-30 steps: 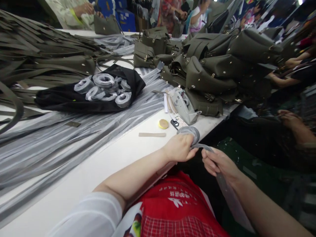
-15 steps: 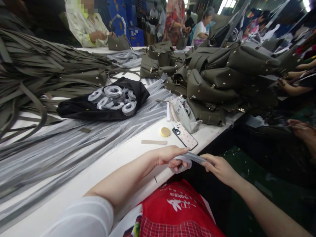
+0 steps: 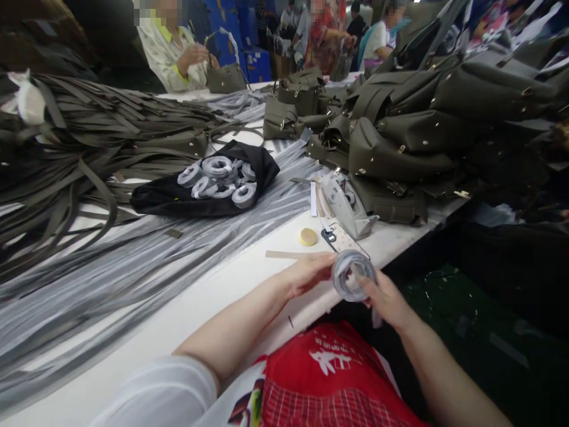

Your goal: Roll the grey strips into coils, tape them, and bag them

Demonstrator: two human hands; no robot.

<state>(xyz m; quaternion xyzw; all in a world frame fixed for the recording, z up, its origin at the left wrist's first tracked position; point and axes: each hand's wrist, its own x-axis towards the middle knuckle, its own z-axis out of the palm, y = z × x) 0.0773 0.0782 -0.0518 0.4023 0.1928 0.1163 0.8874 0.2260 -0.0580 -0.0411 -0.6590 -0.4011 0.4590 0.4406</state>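
A coil (image 3: 343, 289) of grey, plastic-wrapped strip stands on edge above the table's front edge, its round opening facing me. My right hand (image 3: 389, 301) grips its right side, thumb over the rim and fingers behind; a short loose end hangs below. My left hand (image 3: 309, 274) reaches in from the left, fingers stretched, the tips against the coil's left rim. Just beyond lie a patterned phone (image 3: 344, 240), partly hidden by the coil, a round yellow roll (image 3: 307, 236) and a flat beige strip (image 3: 280, 255).
Similar coils (image 3: 217, 167) lie on a black bag (image 3: 173, 198). Long wrapped strips (image 3: 146, 273) cross the white table (image 3: 231, 270). Dark olive straps (image 3: 115, 112) pile at left, olive handbags (image 3: 391, 136) at right. A grey tape dispenser (image 3: 347, 204) stands near the phone. People work behind.
The strip wound about my left fingers, its end stretched to my right hand, is now a closed ring in my right hand. My left fingers have straightened. The view has shifted slightly left.
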